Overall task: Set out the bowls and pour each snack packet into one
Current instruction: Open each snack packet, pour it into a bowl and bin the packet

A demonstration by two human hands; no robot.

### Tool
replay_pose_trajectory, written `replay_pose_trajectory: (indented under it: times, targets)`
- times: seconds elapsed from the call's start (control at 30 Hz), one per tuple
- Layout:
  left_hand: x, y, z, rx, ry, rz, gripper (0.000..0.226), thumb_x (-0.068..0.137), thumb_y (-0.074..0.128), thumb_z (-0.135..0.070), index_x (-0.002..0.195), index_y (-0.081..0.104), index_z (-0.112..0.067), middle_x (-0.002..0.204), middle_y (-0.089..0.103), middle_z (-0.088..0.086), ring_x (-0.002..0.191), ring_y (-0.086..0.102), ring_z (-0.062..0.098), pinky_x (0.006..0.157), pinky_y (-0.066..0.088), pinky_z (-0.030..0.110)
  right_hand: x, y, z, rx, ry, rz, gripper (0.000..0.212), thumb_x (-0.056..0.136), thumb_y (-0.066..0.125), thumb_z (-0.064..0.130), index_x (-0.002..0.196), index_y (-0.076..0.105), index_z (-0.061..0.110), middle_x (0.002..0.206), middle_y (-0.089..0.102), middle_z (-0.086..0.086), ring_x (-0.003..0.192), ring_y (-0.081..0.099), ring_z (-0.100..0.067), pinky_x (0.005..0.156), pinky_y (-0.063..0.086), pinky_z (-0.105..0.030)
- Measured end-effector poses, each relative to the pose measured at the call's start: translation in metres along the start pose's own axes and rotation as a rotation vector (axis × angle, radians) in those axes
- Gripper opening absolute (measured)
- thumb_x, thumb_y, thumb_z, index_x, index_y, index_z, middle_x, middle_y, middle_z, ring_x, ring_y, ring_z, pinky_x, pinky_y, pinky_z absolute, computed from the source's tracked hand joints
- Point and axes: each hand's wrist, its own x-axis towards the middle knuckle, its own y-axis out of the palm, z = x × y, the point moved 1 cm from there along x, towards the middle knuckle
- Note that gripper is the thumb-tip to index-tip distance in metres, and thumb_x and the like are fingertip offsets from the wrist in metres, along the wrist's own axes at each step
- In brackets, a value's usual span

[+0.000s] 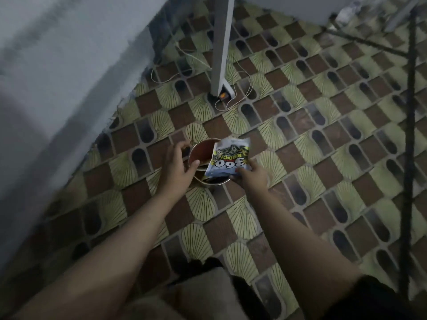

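I am pinching the blue and white printed plastic snack packet [227, 158] by its near edge in my right hand [253, 175], holding it over the round metal bowls [203, 162] on the patterned floor covering [300, 139], so I judge the contents would drop inside. Its long axis is running away from me, far end leading and tilted left. My left hand [178, 167] is curling round the upper bowl's rim, steadying it.

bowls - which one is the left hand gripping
The upper, tilted bowl: the left hand grips its rim, while the lower bowl sits beneath it.
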Motion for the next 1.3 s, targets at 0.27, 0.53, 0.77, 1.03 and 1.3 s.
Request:
replay_pose_trajectory:
  times: [0.27, 0.53, 0.77, 1.03, 1.3]
  targets:
    - [0.054, 0.090, 0.144, 0.058, -0.088, -0.024, 0.046, 0.092, 0.061, -0.032, 0.131, 0.037, -0.030, 0.140, 0.039, -0.001, 0.128, 0.040, 0.014, 0.097, 0.043, 0.034, 0.151, 0.045, -0.097, -0.079, 0.093, 0.083, 0.035, 0.092, 0.057, -0.003, 0.127, 0.053, -0.009, 0.105, 0.062, -0.020, 0.104, 0.065, -0.035, 0.064, 0.058, -0.022]
    - [0.075, 0.100, 0.137, 0.084, -0.057, 0.014, 0.044, 0.095, 0.057, -0.029, 0.135, 0.041, -0.025, 0.142, 0.037, -0.001, 0.119, 0.031, 0.001, 0.085, 0.035, 0.018, 0.155, 0.061, -0.100, -0.323, -0.144, -0.056, 0.051, 0.097, 0.050, 0.031, 0.146, 0.041, 0.017, 0.137, 0.054, -0.008, 0.126, 0.052, -0.029, 0.100, 0.049, -0.049]
    - [0.047, 0.029, -0.015, -0.028, 0.081, -0.102, 0.043, 0.096, 0.056, -0.031, 0.135, 0.040, -0.026, 0.140, 0.040, -0.011, 0.131, 0.035, 0.005, 0.096, 0.032, 0.015, 0.008, 0.050, 0.030, -0.306, -0.653, -0.095, 0.042, 0.099, 0.052, 0.033, 0.140, 0.046, 0.023, 0.138, 0.055, 0.006, 0.123, 0.055, -0.012, 0.101, 0.050, -0.040]
    - [-0.039, -0.112, -0.226, -0.221, 0.249, -0.346, 0.037, 0.095, 0.056, -0.032, 0.130, 0.042, -0.029, 0.133, 0.049, -0.013, 0.128, 0.044, 0.000, 0.104, 0.040, 0.023, -0.199, 0.038, 0.191, -0.137, -0.949, 0.046, 0.033, 0.099, 0.055, 0.028, 0.131, 0.054, 0.022, 0.128, 0.059, 0.017, 0.120, 0.057, -0.008, 0.097, 0.052, -0.042]
    - [-0.124, -0.293, -0.298, -0.218, 0.259, -0.714, 0.035, 0.092, 0.054, -0.035, 0.124, 0.041, -0.038, 0.134, 0.050, -0.017, 0.125, 0.047, -0.002, 0.104, 0.045, 0.029, -0.381, 0.106, 0.278, -0.119, -1.164, 0.465, 0.020, 0.098, 0.055, 0.023, 0.118, 0.058, 0.027, 0.115, 0.063, 0.022, 0.107, 0.060, -0.001, 0.089, 0.053, -0.027]
